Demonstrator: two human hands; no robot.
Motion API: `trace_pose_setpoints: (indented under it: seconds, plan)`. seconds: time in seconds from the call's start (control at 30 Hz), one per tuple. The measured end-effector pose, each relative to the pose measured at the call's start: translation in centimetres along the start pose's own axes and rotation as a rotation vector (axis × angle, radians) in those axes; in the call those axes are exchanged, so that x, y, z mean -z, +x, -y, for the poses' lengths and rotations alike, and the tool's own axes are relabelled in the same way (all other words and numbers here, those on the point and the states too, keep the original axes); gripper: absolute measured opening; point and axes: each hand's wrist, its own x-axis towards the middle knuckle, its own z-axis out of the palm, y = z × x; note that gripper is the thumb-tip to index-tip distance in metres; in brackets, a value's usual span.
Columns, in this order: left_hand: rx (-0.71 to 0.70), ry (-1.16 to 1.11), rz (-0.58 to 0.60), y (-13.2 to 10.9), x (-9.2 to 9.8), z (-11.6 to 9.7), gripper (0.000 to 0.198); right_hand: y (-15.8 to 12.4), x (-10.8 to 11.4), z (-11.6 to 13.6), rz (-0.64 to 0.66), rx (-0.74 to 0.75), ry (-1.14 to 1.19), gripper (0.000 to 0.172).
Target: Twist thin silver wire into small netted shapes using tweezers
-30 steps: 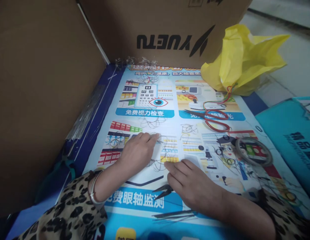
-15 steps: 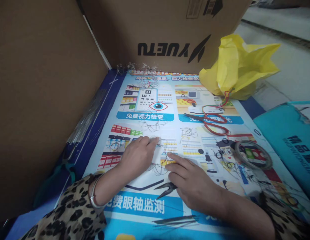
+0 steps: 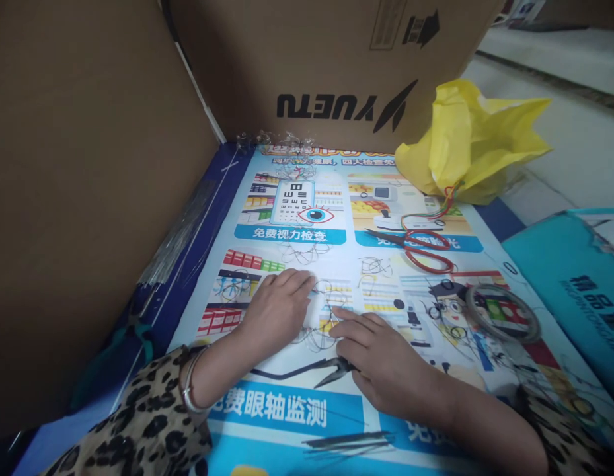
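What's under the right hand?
The dark nose of a pair of pliers sticks out from beneath the right hand, over the printed poster. The handles and anything else under the palm are covered.

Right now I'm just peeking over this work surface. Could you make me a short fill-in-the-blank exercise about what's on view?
1. The scissors have ____ handles.
2. The crumpled bag near the teal box is ____ in colour.
3. The bracelet circles the person's ____ wrist.
4. The pliers sticking out from under the right hand have their jaws ____, not closed.

Missing words: red; yellow; left; open.
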Motion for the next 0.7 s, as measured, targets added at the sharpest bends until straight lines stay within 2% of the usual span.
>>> trace_pose_setpoints:
  seconds: [0.27, 0.53, 0.7]
  plan:
    - [0.033, -0.043, 0.009, -0.2, 0.0, 0.1, 0.034, 0.2, 0.3, -0.1, -0.013, 0.007, -0.001, 0.023]
    - [0.040, -0.143, -0.051, -0.3, -0.1, 0.5, 0.031, 0.2, -0.3, -0.4, -0.133, 0.089, -0.104, 0.025]
    - [0.020, -0.192, -0.094, -0.5, -0.3, 0.9, 0.031, 0.2, -0.8, -0.4, -0.152, 0.114, -0.173, 0.024]
